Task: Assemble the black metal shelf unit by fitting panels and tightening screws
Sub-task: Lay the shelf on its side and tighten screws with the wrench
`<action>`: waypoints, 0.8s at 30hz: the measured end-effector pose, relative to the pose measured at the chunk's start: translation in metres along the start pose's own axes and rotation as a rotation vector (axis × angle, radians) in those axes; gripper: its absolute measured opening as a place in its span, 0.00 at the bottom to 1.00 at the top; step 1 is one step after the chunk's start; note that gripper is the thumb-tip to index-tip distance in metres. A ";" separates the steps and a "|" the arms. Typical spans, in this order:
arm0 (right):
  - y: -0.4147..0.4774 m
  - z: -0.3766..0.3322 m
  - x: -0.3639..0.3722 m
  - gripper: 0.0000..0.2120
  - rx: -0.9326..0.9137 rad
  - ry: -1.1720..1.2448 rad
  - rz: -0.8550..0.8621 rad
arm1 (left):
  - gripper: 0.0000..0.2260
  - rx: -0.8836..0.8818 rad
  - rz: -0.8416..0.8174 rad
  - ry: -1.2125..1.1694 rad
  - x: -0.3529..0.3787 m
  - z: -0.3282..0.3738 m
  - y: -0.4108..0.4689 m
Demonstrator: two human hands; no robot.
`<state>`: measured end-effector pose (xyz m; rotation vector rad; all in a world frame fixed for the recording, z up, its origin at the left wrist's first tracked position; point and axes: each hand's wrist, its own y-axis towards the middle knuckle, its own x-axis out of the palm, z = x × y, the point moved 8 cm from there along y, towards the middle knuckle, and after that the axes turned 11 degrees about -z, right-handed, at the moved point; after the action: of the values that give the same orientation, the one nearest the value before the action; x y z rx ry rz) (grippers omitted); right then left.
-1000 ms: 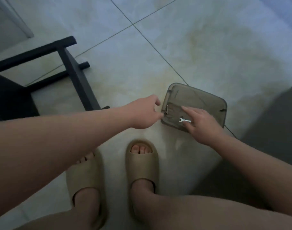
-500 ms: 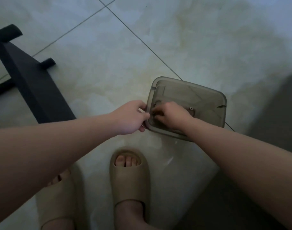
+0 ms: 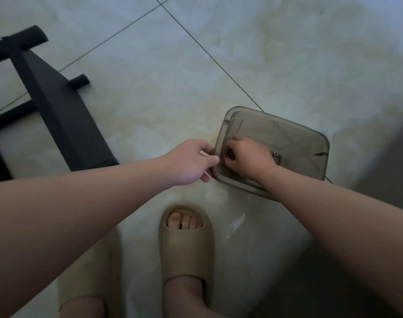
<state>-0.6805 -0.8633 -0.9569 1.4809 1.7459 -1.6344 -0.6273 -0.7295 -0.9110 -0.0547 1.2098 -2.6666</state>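
Shelf (image 3: 58, 106) lies by the floor's (image 3: 150, 88) left edge, well apart from both your hands. Your left hand (image 3: 191, 161) grips the tray's (image 3: 299, 138) left edge. Your right hand (image 3: 248, 157) is inside the tray by that same edge, fingers curled down on something tiny; I cannot tell if it is pinched. A small metal bit (image 3: 275, 153) sits just right of that hand. The shelf is off to the left, so your left hand is nearer.
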 end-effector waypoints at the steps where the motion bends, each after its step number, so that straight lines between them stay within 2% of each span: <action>1: -0.009 -0.001 -0.007 0.08 0.001 0.013 0.031 | 0.07 -0.008 0.012 0.004 -0.002 -0.001 -0.003; 6: -0.057 -0.023 -0.059 0.07 -0.078 0.063 0.178 | 0.11 -0.085 0.081 -0.016 -0.023 -0.002 -0.028; 8: -0.073 -0.047 -0.088 0.06 -0.137 0.082 0.266 | 0.12 -0.116 0.093 -0.106 -0.033 -0.005 -0.043; 10: -0.086 -0.077 -0.115 0.06 -0.206 0.089 0.321 | 0.13 -0.139 0.105 -0.300 -0.042 -0.010 -0.062; 14: -0.103 -0.147 -0.149 0.06 -0.361 0.060 0.330 | 0.20 -0.126 0.067 -0.715 -0.055 -0.020 -0.103; 19: -0.106 -0.241 -0.157 0.05 -0.525 0.009 0.292 | 0.24 -0.012 0.076 -0.939 -0.088 -0.038 -0.152; 24: -0.087 -0.311 -0.130 0.06 -0.637 -0.058 0.200 | 0.29 0.076 0.079 -1.118 -0.115 -0.069 -0.177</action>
<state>-0.5758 -0.6331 -0.7172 1.2281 1.7829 -0.8860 -0.5543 -0.5413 -0.8185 -1.2390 0.6744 -1.9943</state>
